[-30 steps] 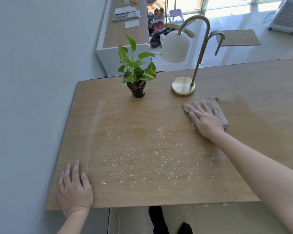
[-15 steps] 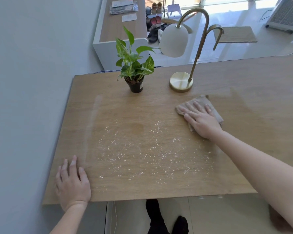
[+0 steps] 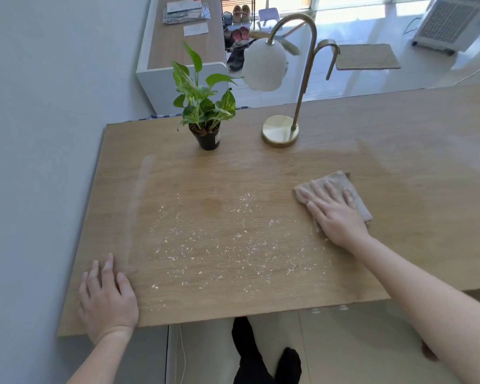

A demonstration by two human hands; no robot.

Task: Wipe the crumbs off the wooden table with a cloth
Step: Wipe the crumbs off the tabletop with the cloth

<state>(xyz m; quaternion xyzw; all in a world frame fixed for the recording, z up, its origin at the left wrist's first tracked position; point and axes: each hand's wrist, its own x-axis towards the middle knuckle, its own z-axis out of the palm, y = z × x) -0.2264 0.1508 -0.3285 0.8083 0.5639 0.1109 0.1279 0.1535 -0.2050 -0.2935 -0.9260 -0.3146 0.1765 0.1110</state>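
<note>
Head view. The right hand point(image 3: 337, 214) lies flat, fingers straight and spread, pressing a folded beige cloth point(image 3: 340, 177) onto the wooden table point(image 3: 413, 162). Cloth edges show beyond the fingertips and along the hand's right side. Pale crumbs point(image 3: 219, 245) are scattered over the surface to the left of this hand, the nearest just beside its thumb. The left hand point(image 3: 107, 297) rests palm down with straight fingers at the table's near left corner. Beyond the right hand's fingertips stands a brass lamp point(image 3: 280, 131); left of the lamp stands a potted plant point(image 3: 205, 106).
</note>
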